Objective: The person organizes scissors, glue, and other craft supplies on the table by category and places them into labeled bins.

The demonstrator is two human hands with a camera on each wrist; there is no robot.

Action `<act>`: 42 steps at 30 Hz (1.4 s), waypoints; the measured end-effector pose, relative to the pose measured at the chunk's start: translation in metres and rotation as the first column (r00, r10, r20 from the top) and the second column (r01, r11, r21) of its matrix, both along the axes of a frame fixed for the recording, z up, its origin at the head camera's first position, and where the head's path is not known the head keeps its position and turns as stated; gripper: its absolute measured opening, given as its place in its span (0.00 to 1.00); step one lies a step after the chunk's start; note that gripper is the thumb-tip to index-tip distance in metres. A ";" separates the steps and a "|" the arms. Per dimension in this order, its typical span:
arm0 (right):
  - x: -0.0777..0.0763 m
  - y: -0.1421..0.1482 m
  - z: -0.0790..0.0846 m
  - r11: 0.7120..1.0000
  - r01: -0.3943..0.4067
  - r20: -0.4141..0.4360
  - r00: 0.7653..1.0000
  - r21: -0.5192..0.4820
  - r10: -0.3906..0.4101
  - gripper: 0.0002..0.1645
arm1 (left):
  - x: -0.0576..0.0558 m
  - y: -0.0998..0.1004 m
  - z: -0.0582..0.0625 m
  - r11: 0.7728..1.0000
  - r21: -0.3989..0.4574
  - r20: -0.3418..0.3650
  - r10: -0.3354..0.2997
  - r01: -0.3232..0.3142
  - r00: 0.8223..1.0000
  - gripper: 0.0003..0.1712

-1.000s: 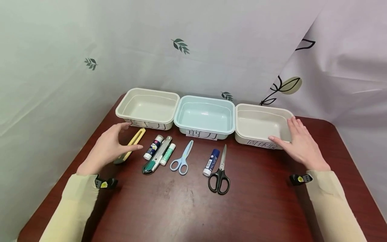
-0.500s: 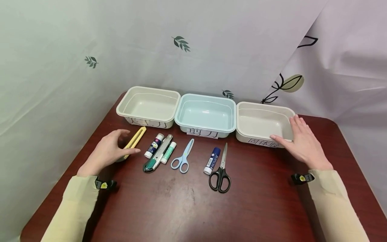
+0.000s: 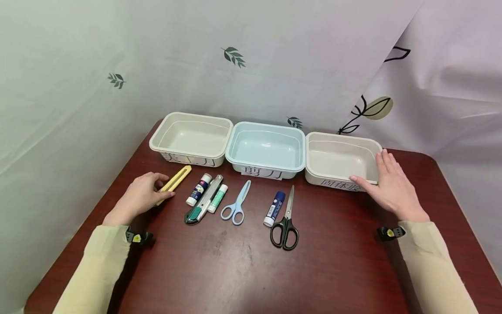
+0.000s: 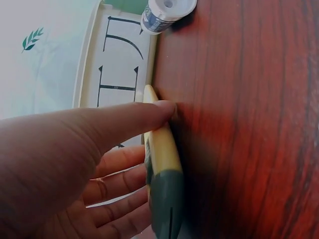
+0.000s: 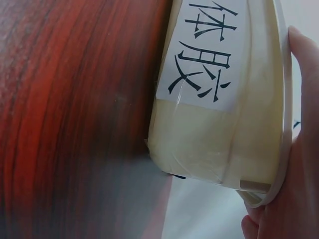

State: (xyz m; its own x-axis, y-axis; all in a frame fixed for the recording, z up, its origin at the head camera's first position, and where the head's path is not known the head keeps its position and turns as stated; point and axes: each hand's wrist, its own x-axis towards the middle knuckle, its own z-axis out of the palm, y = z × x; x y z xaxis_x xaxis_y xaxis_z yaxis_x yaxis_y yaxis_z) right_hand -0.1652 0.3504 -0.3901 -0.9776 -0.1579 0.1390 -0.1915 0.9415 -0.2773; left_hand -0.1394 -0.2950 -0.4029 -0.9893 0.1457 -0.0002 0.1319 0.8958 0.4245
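My left hand (image 3: 141,196) pinches a yellow utility knife (image 3: 176,178) between thumb and fingers at the table's left side. In the left wrist view the thumb crosses over the yellow body of the knife (image 4: 164,149), whose dark green end points toward the camera; the fingers lie on its other side. My right hand (image 3: 394,187) rests with straight, spread fingers on the right corner of a beige bin (image 3: 333,179). Its thumb lies at the front rim. The right wrist view shows that bin's labelled front wall (image 5: 199,134) close up.
A beige bin (image 3: 192,155) and a light blue bin (image 3: 264,165) complete the row. Before them lie a green-and-silver utility knife (image 3: 204,200), glue sticks (image 3: 198,189), light blue scissors (image 3: 237,205) and black-handled scissors (image 3: 287,226). A patterned curtain (image 3: 274,65) hangs behind.
The left thumb and fingers have closed in on the yellow utility knife, and its tip has shifted slightly to the right. My right hand stays at the bin.
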 end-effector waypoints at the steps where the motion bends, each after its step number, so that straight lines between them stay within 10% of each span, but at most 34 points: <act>1: 0.000 0.000 0.000 1.000 -0.002 0.001 1.000 0.002 0.002 0.65 | 0.000 0.000 0.000 1.000 -0.003 0.001 0.000 0.000 1.000 0.29; 26: -0.001 -0.001 0.000 1.000 -0.001 0.014 1.000 0.008 0.000 0.65 | 0.002 0.009 -0.002 0.996 -0.080 -0.062 -0.036 0.031 0.997 0.20; 42: 0.000 -0.003 0.003 1.000 -0.003 0.019 1.000 0.003 0.003 0.64 | -0.002 0.018 0.023 0.990 -0.020 -0.097 -0.139 0.138 0.986 0.18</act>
State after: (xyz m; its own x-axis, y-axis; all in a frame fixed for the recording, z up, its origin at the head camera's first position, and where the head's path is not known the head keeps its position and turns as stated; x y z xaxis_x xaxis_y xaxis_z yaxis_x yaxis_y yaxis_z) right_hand -0.1653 0.3476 -0.3868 -0.9795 -0.1615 0.1202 -0.1894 0.9416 -0.2784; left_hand -0.1412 -0.2768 -0.3803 -0.9549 0.2819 0.0929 0.2953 0.8714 0.3918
